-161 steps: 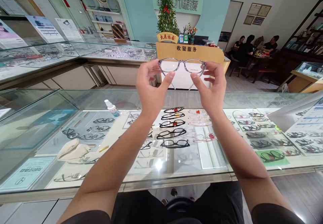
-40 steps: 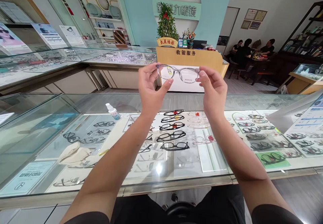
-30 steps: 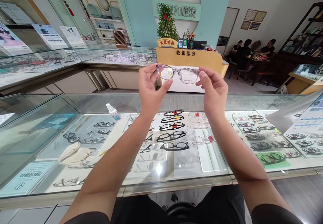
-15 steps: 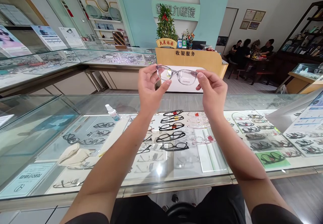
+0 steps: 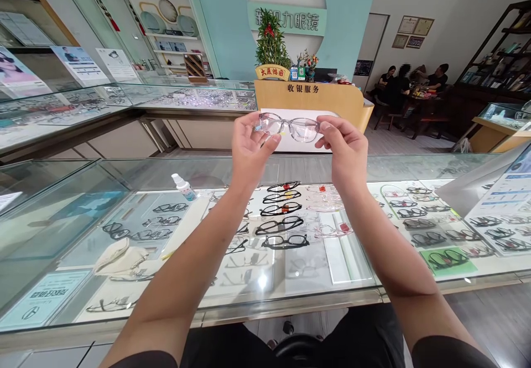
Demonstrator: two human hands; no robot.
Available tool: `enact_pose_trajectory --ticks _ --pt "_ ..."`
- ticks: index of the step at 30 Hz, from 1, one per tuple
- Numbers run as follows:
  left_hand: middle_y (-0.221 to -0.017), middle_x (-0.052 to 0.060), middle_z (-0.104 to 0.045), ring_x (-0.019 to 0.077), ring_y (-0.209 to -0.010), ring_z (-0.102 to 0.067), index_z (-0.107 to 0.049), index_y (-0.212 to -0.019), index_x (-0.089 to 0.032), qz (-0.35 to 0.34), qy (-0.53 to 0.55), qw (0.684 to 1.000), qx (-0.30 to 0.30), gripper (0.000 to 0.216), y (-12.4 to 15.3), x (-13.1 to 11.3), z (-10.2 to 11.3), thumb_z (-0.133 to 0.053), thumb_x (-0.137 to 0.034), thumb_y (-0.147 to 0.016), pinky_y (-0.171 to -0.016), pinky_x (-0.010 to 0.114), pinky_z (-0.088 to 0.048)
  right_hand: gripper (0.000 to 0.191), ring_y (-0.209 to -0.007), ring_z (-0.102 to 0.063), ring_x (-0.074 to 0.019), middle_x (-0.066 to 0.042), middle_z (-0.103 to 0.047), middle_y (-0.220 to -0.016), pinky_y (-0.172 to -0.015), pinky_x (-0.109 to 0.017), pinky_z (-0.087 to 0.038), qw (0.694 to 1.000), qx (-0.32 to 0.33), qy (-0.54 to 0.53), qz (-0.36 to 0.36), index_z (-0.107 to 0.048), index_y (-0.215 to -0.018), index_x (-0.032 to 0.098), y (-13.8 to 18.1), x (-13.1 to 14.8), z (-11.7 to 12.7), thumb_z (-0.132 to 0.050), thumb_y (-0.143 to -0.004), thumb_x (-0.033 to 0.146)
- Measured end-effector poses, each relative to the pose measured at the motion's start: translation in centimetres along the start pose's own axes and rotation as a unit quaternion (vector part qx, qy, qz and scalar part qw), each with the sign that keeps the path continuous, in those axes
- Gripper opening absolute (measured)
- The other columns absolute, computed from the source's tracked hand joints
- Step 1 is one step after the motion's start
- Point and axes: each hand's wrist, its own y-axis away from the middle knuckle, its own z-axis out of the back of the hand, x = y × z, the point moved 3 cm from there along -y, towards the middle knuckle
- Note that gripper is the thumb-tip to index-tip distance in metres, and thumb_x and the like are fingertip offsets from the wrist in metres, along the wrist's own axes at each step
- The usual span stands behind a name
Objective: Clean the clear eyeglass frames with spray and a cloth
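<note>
A pair of clear grey-framed eyeglasses (image 5: 290,127) is held up above the glass counter, its lenses facing me and printed lettering on the right one. My left hand (image 5: 251,144) pinches the frame's left end between thumb and fingers. At the other end, my right hand (image 5: 344,145) grips the frame near the hinge with thumb and forefinger. Below them, several black eyeglasses (image 5: 285,241) lie in a column on the counter, with pink clear-framed eyeglasses (image 5: 333,230) to their right. The temples of the held pair are mostly hidden.
The glass display counter (image 5: 232,304) spans the front. On it are a white spray bottle (image 5: 183,187), a beige cloth (image 5: 120,258) and a tilted sign (image 5: 508,185) at right. Beyond stands a wooden cashier desk (image 5: 344,98); several people (image 5: 394,86) sit at a table far right.
The eyeglasses have tilted slightly, their right end dropping a little. Both hands have come slightly closer together, still holding the frame.
</note>
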Motion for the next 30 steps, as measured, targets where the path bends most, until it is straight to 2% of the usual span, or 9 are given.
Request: enact_pose_trajectory --ticks 4,11,14,18,23,26,30 --pt "-0.153 0.007 -0.065 0.029 -0.141 -0.069 -0.057 -0.141 -0.041 -0.024 -0.003 1.0 -0.013 0.07 0.1 -0.7 0.0 -0.094 -0.063 -0.086 -0.128 0.058 -0.05 0.025 -0.081 -0.076 -0.0172 -0.001 -0.08 -0.096 -0.085 -0.039 -0.062 1.0 0.02 0.017 -0.016 -0.082 -0.113 0.03 -0.1 -0.4 -0.3 -0.068 -0.103 0.049" --pt "-0.156 0.01 -0.065 0.0305 -0.146 -0.065 -0.051 -0.145 -0.04 -0.056 -0.079 0.994 -0.044 0.074 0.1 -2.1 -0.1 -0.09 -0.067 -0.087 -0.123 0.053 -0.053 0.018 -0.076 -0.073 -0.0154 0.0 -0.08 -0.093 -0.08 -0.036 -0.058 0.996 0.018 -0.053 -0.068 -0.083 -0.105 0.029 0.0 -0.1 -0.7 -0.074 -0.095 0.041" --pt "-0.155 0.01 -0.064 0.0313 -0.146 -0.064 -0.051 -0.144 -0.04 -0.062 -0.07 0.995 -0.042 0.074 -0.1 -2.6 -0.1 -0.089 -0.068 -0.087 -0.124 0.054 -0.052 0.018 -0.081 -0.074 -0.0158 -0.001 -0.083 -0.103 -0.082 -0.036 -0.058 0.996 0.044 -0.039 -0.072 -0.082 -0.107 0.029 -0.1 0.1 -0.4 -0.071 -0.095 0.037" --pt "-0.154 0.01 -0.064 0.035 -0.144 -0.064 -0.054 -0.145 -0.039 -0.071 -0.104 0.992 -0.026 0.077 -0.3 -3.7 0.1 -0.092 -0.067 -0.084 -0.123 0.059 -0.052 0.018 -0.105 -0.075 -0.0198 -0.001 -0.084 -0.124 -0.093 -0.039 -0.059 0.997 0.065 0.018 -0.022 -0.083 -0.11 0.032 -0.4 1.0 0.5 -0.071 -0.096 0.032" --pt "-0.156 0.01 -0.067 0.0399 -0.151 -0.06 -0.062 -0.148 -0.038 -0.091 -0.181 0.978 0.047 0.077 0.0 -6.2 -0.3 -0.096 -0.059 -0.082 -0.121 0.061 -0.053 0.007 -0.13 -0.071 -0.0258 -0.002 -0.082 -0.13 -0.109 -0.047 -0.055 0.984 0.133 0.091 0.069 -0.085 -0.101 0.034 0.0 2.4 0.5 -0.081 -0.096 0.036" --pt "-0.158 0.01 -0.067 0.0404 -0.152 -0.06 -0.063 -0.149 -0.036 -0.094 -0.202 0.971 0.085 0.075 0.3 -7.3 -0.7 -0.095 -0.056 -0.084 -0.12 0.06 -0.055 0.004 -0.129 -0.072 -0.0269 -0.003 -0.082 -0.124 -0.117 -0.053 -0.051 0.976 0.147 0.13 0.09 -0.086 -0.097 0.033 0.2 2.4 0.3 -0.083 -0.096 0.031" --pt "-0.156 0.011 -0.069 0.0398 -0.15 -0.063 -0.064 -0.148 -0.034 -0.105 -0.21 0.968 0.092 0.074 0.3 -7.9 -0.8 -0.096 -0.051 -0.084 -0.121 0.06 -0.055 0.006 -0.12 -0.075 -0.0257 -0.004 -0.082 -0.117 -0.116 -0.053 -0.052 0.974 0.165 0.121 0.096 -0.085 -0.091 0.031 0.1 1.9 0.3 -0.083 -0.096 0.03"
